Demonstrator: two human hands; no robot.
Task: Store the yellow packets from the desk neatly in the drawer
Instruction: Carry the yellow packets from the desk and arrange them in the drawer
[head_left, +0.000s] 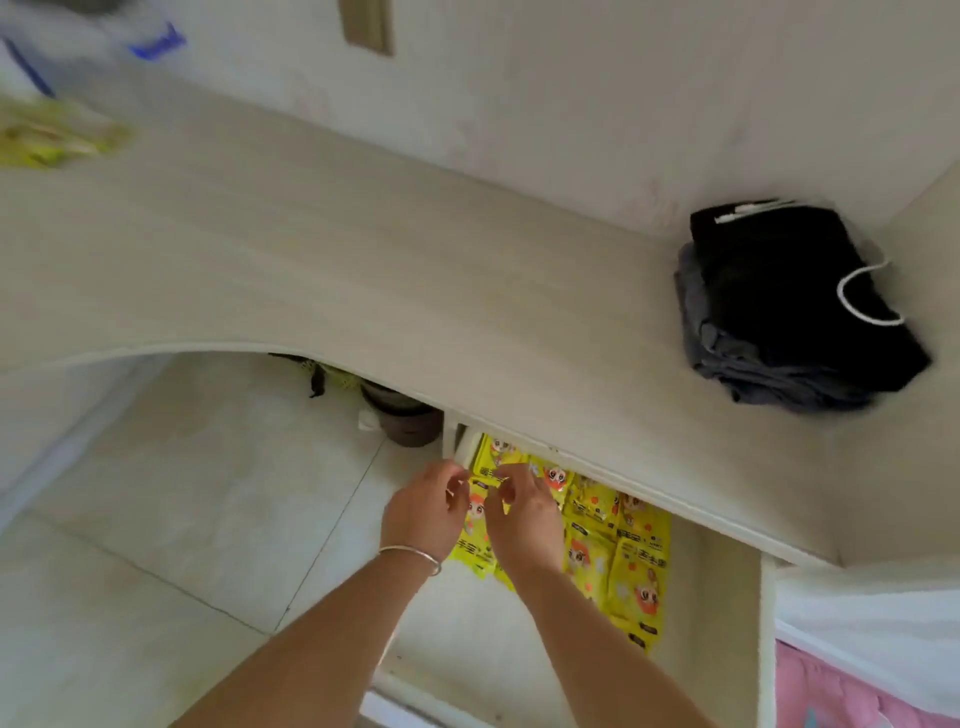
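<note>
The drawer (722, 613) stands pulled out under the desk's front edge. Several yellow packets (631, 566) with cartoon faces lie flat in rows inside it, at its left and middle. Both my hands are down in the drawer's far left corner. My left hand (428, 512), a silver bangle on its wrist, and my right hand (524, 514) pinch a yellow packet (485, 475) between their fingertips. My hands cover part of the packets below. More yellow packets (52, 137) lie blurred on the desk (337, 249) at the far left.
A folded pile of black and grey clothes (795, 306) with a white cord sits on the desk at the right. Under the desk stands a dark bin (405, 415) on the tiled floor. Pink fabric (831, 691) shows at the lower right.
</note>
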